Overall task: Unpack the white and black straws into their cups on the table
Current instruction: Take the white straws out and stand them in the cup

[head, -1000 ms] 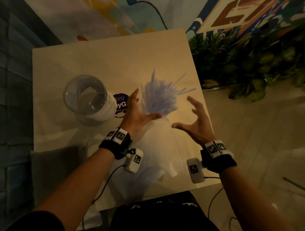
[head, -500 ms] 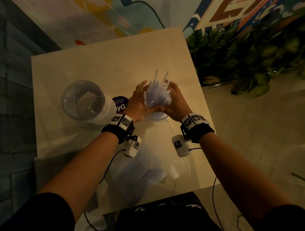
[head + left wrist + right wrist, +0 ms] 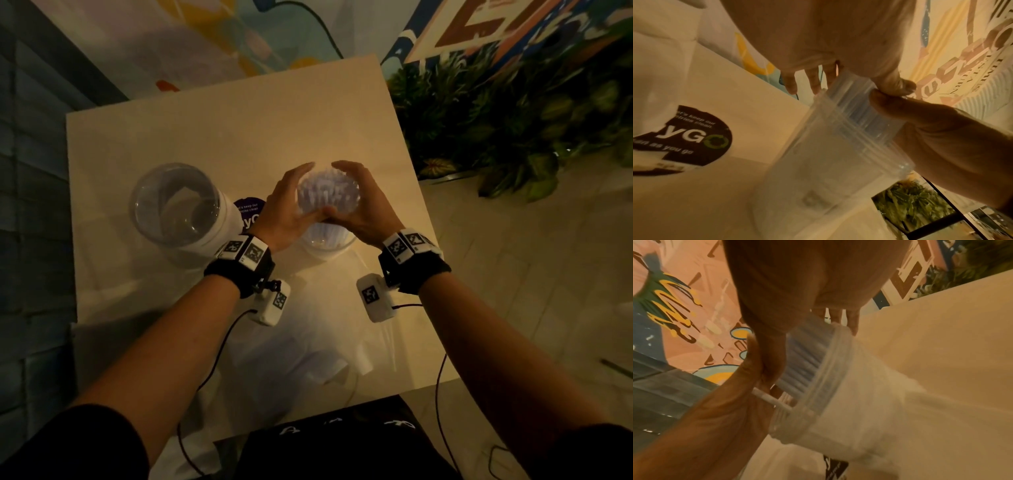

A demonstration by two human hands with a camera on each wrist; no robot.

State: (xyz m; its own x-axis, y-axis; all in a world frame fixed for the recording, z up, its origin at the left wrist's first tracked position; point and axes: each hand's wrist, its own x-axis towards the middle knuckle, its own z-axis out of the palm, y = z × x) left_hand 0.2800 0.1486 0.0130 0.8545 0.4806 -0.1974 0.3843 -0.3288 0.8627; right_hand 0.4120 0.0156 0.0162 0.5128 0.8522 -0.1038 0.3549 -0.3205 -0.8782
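Both my forearms reach forward over the table (image 3: pixel 212 137) and converge near its middle, wrists level with each other and palms facing inward. My left hand (image 3: pixel 287 209) cups the left side of the bundle of white straws (image 3: pixel 327 193), fingers curved up and around it with the tips arching over the far side; my right hand (image 3: pixel 363 205) mirrors it on the right, fingers bent the same way, so the two sets of fingertips nearly meet beyond the bundle. The thumbs come together on the near side, touching just above the rim of the clear cup (image 3: pixel 325 245). The left wrist view shows my left thumb pressed against the right thumb at the straws (image 3: pixel 857 104), and the bundle standing in the cup (image 3: pixel 830 154), whose base sits on the table. The right wrist view shows the same clasp from the other side, with one loose straw (image 3: pixel 770 400) sticking out sideways at the cup's rim beneath my thumbs. So both hands are wrapped around the straws, neither fully closed, the bundle filling the space between them. A second clear cup (image 3: pixel 178 205) stands to the left, apart from my hands, with a dark round sticker (image 3: pixel 250 212) on the table between the cups. Crumpled clear wrapping (image 3: pixel 308 356) lies on the near part of the table.
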